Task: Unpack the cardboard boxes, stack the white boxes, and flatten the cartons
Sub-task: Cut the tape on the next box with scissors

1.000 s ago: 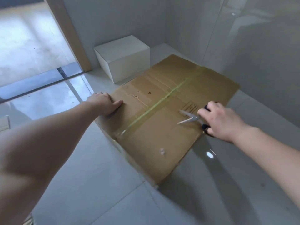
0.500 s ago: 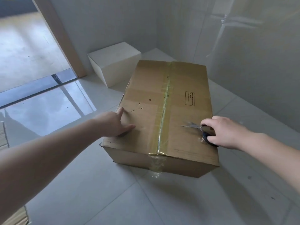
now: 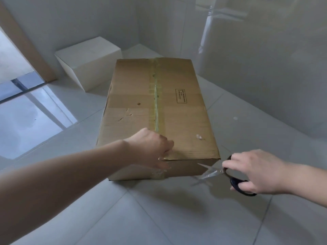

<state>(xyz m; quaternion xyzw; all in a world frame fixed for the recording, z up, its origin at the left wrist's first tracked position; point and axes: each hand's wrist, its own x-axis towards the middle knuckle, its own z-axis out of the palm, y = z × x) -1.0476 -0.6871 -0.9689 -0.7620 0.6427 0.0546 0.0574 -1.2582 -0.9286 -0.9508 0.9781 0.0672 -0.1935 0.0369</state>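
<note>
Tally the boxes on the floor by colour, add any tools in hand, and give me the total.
Brown cardboard box, still taped shut: 1
White box behind it by the wall: 1
Scissors, held in the right hand: 1
Total: 3
The left hand rests on the brown box's near edge.

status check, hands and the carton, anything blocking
Left hand gripping the taped cardboard box at its near edge. Right hand holds scissors, blades at near corner. Tape uncut. Nothing blocking.
</note>
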